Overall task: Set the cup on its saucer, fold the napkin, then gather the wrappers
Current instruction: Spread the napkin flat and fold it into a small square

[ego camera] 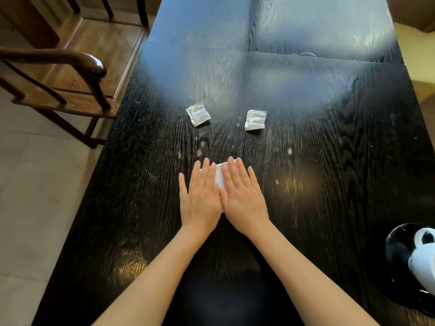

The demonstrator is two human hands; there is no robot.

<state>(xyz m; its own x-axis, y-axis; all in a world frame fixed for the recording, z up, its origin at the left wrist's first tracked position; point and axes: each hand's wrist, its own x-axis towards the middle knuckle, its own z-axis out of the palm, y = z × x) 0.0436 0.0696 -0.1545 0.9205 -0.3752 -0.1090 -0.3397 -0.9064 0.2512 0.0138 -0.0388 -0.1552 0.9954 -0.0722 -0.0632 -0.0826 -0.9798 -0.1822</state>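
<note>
A folded white napkin (220, 175) lies on the black table, mostly hidden under my palms. My left hand (200, 198) and my right hand (242, 196) press flat on it side by side, fingers stretched out and slightly apart. Two small white wrappers lie beyond my fingertips: one wrapper (198, 114) to the left and the other wrapper (255, 120) to the right. A white cup (423, 260) stands on a black saucer (397, 250) at the right edge of the view, partly cut off.
The dark wooden table (329, 161) stretches away from me and reflects light at its far end. A wooden armchair (70, 74) stands by the table's left side, on a tiled floor (35, 196).
</note>
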